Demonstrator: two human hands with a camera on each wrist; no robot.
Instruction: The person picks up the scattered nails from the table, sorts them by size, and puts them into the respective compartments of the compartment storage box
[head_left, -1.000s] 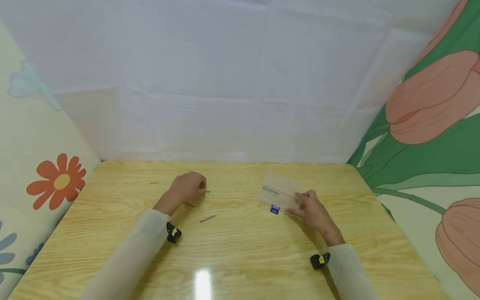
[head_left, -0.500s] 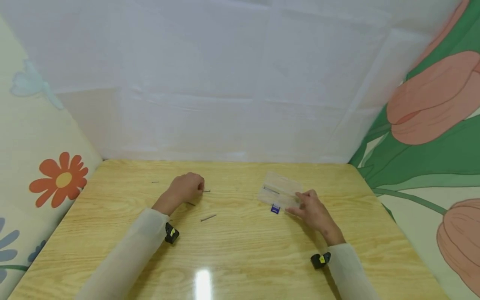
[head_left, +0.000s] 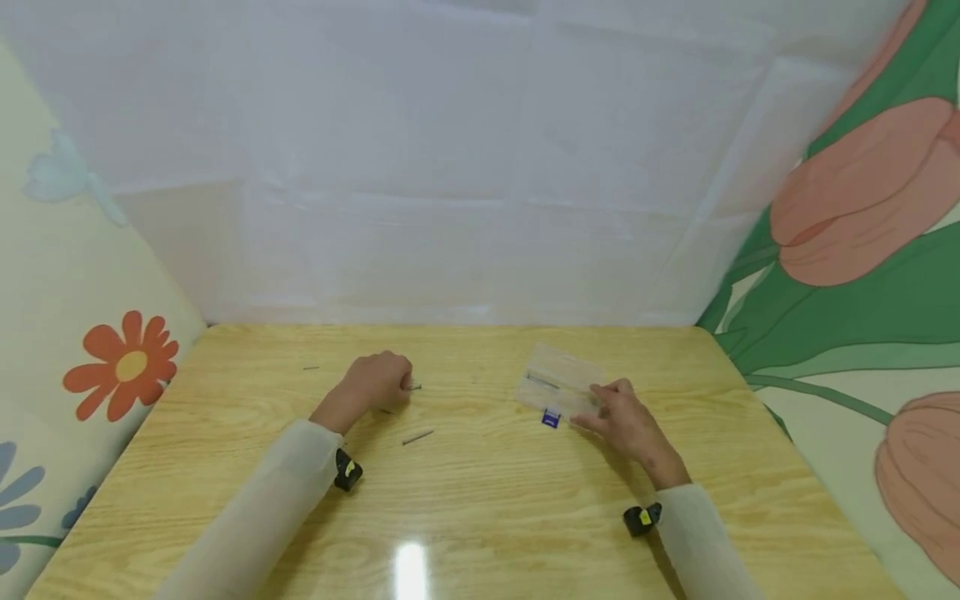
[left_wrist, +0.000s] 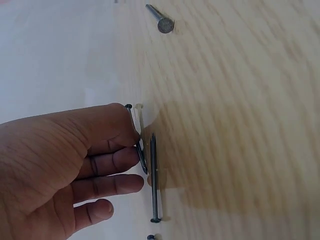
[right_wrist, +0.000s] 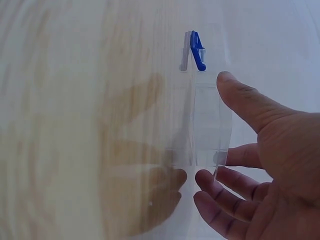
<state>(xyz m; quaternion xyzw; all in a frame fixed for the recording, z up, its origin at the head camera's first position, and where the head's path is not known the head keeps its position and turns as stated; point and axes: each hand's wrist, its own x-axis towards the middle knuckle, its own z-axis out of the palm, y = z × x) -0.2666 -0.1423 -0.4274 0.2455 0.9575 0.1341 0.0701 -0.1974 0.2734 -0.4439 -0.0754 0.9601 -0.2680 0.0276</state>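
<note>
My left hand (head_left: pixel 378 382) pinches a nail (left_wrist: pixel 142 159) between thumb and index finger just over the wooden table; its head shows past the fingers in the head view. Another nail (left_wrist: pixel 154 180) lies on the table right beside the fingertips in the left wrist view. On the right, my right hand (head_left: pixel 621 419) holds the edge of a small clear plastic box (right_wrist: pixel 206 120), thumb on one side and curled fingers on the other. The box has a blue latch (head_left: pixel 551 417) at its near side, and a nail (head_left: pixel 542 382) lies inside it.
A loose nail (head_left: pixel 417 437) rests in front of my left hand, and a small one (head_left: pixel 311 367) farther left. A nail with a broad head (left_wrist: pixel 162 22) lies near the top of the left wrist view. The table (head_left: pixel 480 500) meets a white sheet (head_left: pixel 480 208) behind.
My left hand has stayed at about the same spot, shifting very slightly with the nail. My right hand and the box have not moved.
</note>
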